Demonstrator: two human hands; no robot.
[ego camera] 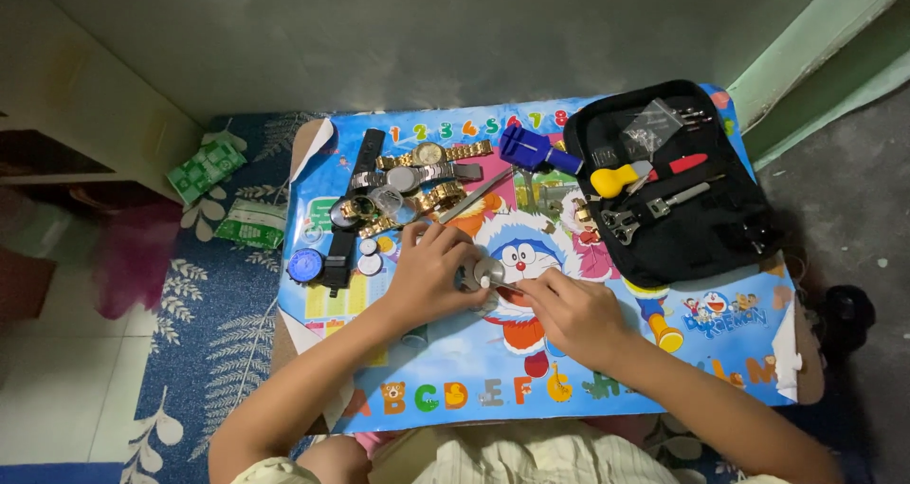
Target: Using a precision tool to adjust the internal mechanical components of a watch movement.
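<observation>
My left hand (pixel 428 273) grips a silver wristwatch (pixel 486 273) and holds it down on the cartoon-printed mat (pixel 664 351). My right hand (pixel 572 311) pinches a thin metal tool whose tip touches the watch from the right. Both hands meet at the middle of the mat. Part of the watch is hidden under my fingers.
Several gold and silver watches (pixel 417 176) lie at the mat's back left, beside a blue-faced watch (pixel 306 265) and round batteries (pixel 369 255). An open black tool case (pixel 664 185) with a yellow-handled tool (pixel 616 179) sits back right. A blue tool (pixel 536 150) lies between.
</observation>
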